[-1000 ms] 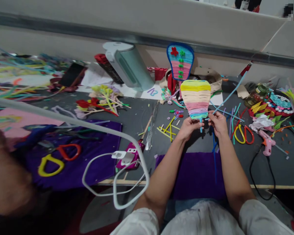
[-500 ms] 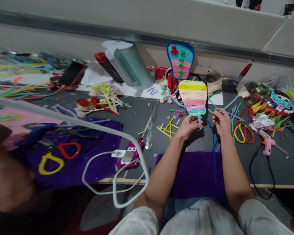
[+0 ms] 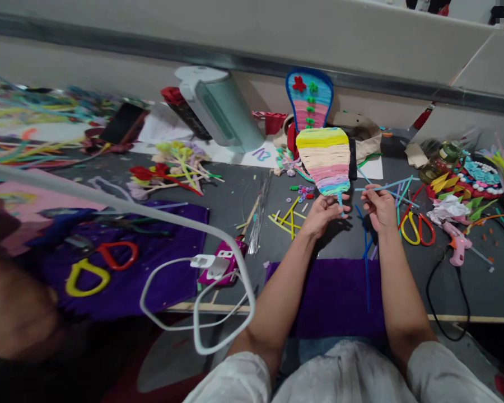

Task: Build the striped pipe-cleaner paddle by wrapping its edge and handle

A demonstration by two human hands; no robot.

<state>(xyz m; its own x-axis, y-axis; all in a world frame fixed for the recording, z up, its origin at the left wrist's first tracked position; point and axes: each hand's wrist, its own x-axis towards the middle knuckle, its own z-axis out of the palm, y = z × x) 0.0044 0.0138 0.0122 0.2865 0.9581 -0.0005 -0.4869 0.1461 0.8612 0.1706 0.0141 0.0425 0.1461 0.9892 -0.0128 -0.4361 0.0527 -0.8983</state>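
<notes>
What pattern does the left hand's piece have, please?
The piece is striped yellow, cream, pink, lilac and blue; head view.

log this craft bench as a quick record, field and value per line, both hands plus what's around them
left hand: holds striped piece by its narrow bottom end
right hand: pinches light blue strip
between forearms: purple cloth
right of hands: scissors, pink glue gun
behind: upright decorated panel, kettle to its left
left edge: another person's blurred limb

Striped panel (image 3: pixel 324 159) shifted left, blue strip (image 3: pixel 392 184) apparently flatter
</notes>
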